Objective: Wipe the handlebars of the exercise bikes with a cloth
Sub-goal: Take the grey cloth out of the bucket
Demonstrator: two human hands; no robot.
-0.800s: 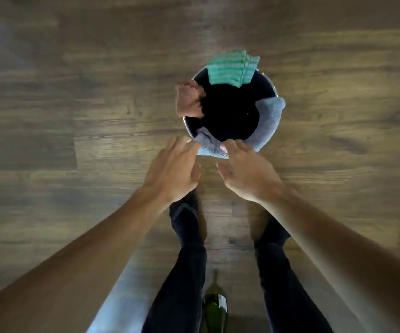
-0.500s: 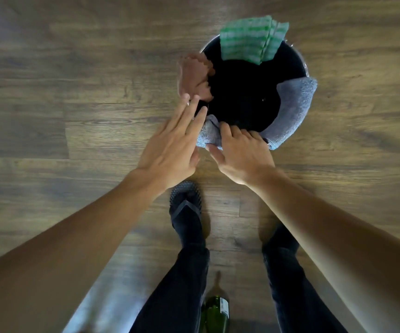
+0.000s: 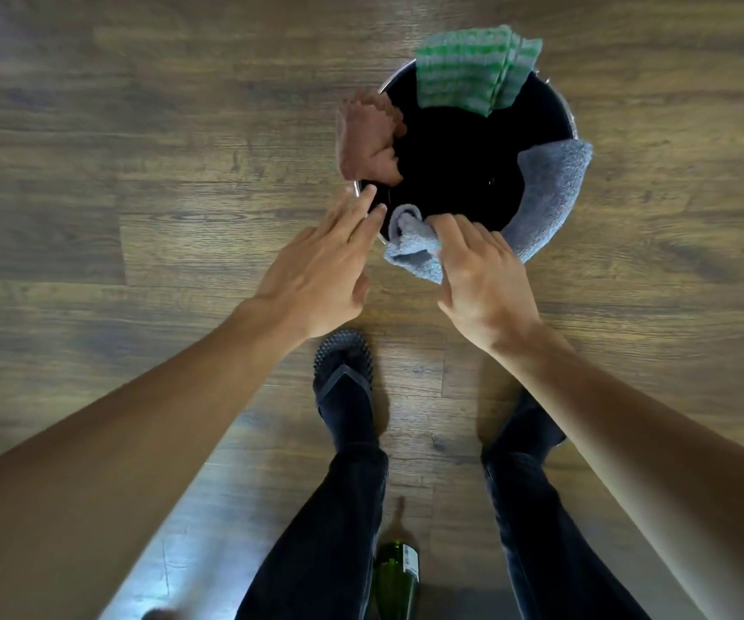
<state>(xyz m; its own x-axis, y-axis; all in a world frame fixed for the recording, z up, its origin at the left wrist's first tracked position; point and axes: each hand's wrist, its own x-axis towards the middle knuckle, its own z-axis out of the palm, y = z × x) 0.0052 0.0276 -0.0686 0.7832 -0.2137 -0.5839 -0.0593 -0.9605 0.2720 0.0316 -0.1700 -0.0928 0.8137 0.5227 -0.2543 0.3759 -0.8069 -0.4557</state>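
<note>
A round black bucket with a shiny metal rim stands on the floor just beyond my hands. Three cloths hang over its rim: a green striped cloth on the far side, a brown cloth on the left, and a grey cloth draped along the right and near side. The inside of the bucket is dark; I cannot tell what, if anything, lies in it.

My right hand pinches the near end of the grey cloth, fingers curled over the bunched corner where it folds over the near rim. My left hand is flat, fingers straight and together, holding nothing, its fingertips at the bucket's near-left rim just below the brown cloth.

Bare floor lies left, right and beyond the bucket. My legs in dark trousers stand close behind my hands, the left foot in a dark sandal. A green glass bottle sits on the floor between my legs, nearest me.

The wooden plank floor is dark brown, with a pale glare near the bottom left.
</note>
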